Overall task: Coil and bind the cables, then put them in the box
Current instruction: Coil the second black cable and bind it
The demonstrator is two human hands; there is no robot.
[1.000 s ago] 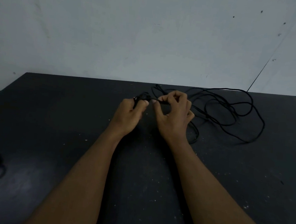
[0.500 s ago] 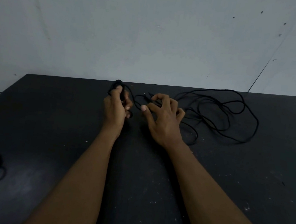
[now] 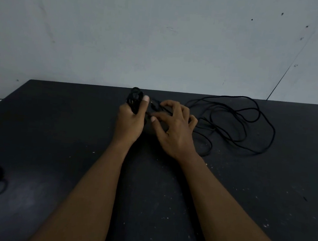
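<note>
Dark table (image 3: 56, 130): since 1 second ago the hands have parted; left hand (image 3: 130, 121) grips the coil (image 3: 135, 99), right hand (image 3: 174, 129), just right of the coil, spreads over loose cable (image 3: 238, 97), so coiling likely continues.

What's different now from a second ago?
The left hand carried its coil left, away from the right hand, which stopped pinching and spread its fingers over the cable. The cable's loose loops drew in slightly toward the hands. The left hand's grip on the coil and the table stayed.

no readable text, labels or signs
</note>
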